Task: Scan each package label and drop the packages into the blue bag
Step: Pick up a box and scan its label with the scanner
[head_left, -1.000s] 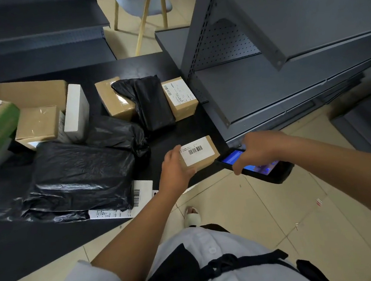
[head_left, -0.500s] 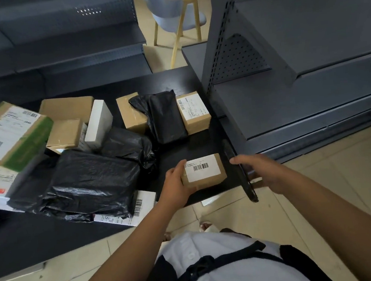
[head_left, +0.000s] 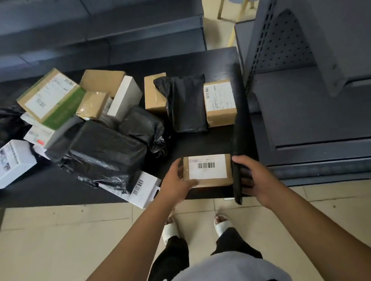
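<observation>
Brown box (head_left: pixel 208 171) | barcode label up | L hand (head_left: pixel 177 184) grips it

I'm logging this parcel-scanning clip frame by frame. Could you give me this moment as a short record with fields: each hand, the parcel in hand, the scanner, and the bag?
left hand: left hand grips the left end of the small brown box
small brown box: at the near edge of the black table, barcode label facing up
right hand: right hand holds the black scanner edge-on, screen not visible
other parcels: black plastic parcel and cardboard boxes piled to the left
blue bag: not in view
</observation>
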A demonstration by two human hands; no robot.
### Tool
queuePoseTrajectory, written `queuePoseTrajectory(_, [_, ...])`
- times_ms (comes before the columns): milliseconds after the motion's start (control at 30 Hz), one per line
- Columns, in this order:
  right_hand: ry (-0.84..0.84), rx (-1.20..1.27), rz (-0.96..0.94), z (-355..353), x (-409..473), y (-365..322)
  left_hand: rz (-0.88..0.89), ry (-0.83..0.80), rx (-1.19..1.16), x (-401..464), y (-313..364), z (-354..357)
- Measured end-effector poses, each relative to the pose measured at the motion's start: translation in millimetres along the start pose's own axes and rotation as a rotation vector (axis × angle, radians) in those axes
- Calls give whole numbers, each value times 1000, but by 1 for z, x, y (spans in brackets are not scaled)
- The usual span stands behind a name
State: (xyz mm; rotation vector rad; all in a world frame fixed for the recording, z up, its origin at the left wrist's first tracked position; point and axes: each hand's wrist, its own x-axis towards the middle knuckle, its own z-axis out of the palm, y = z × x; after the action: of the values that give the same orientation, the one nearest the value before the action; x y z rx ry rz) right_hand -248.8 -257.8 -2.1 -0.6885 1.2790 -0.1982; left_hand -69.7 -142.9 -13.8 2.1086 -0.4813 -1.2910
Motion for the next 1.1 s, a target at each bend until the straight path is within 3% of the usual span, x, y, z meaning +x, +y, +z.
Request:
queuePoseTrajectory(233, [-105, -63, -82, 22, -20, -8, 51, 173, -213, -36, -5, -27])
queuePoseTrajectory(433, [-213, -219, -215, 87, -52, -19, 91, 284, -370, -80, -41, -79])
queuePoseTrajectory(833, [-482, -430, -371, 327, -148, 45, 190, 587, -667, -171, -169, -276])
queuePoseTrajectory(1100, [-608, -632, -364, 478, -171, 118, 111, 783, -845, -220, -271, -381])
